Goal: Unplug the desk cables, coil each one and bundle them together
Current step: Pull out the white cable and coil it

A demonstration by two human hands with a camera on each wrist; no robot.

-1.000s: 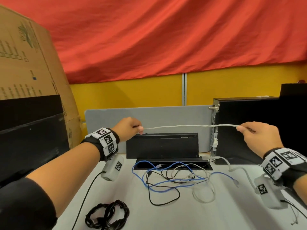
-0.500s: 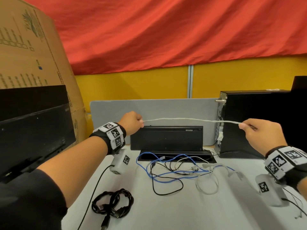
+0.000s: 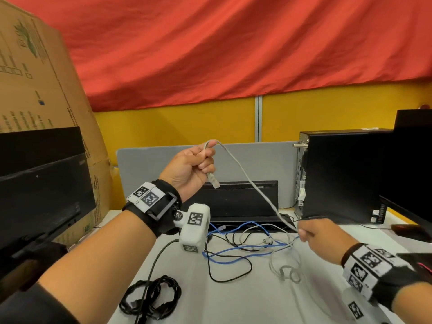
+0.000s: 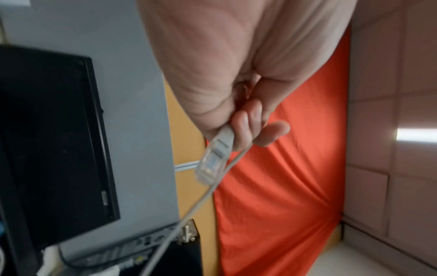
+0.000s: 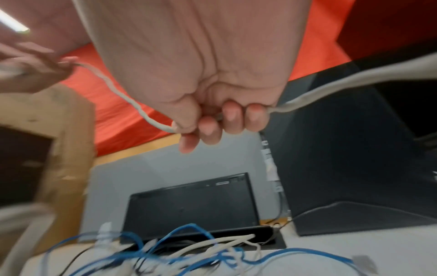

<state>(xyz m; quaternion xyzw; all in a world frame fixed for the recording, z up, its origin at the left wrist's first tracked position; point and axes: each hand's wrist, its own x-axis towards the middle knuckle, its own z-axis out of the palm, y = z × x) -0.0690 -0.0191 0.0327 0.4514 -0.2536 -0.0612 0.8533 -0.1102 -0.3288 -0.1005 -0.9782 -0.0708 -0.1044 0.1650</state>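
Observation:
A grey network cable (image 3: 251,183) slants down from my raised left hand (image 3: 191,167) to my lower right hand (image 3: 313,232). The left hand grips it near its end, and the clear plug (image 3: 214,182) hangs below the fingers; the same plug (image 4: 210,162) shows in the left wrist view. The right hand's fingers curl round the cable (image 5: 151,119) just above the desk. Blue cable (image 3: 236,249), black and white cables lie tangled on the white desk (image 3: 245,300). A coiled black cable (image 3: 152,298) lies at the front left.
A black cable box (image 3: 236,199) stands open at the desk's back before a grey divider (image 3: 149,169). A black computer tower (image 3: 346,176) is at the right, a monitor (image 3: 44,188) and cardboard box (image 3: 35,85) at the left.
The cable was stretched level between both hands. Now the left hand has risen and turned palm inward, the right hand has dropped toward the desk, and the cable runs diagonally.

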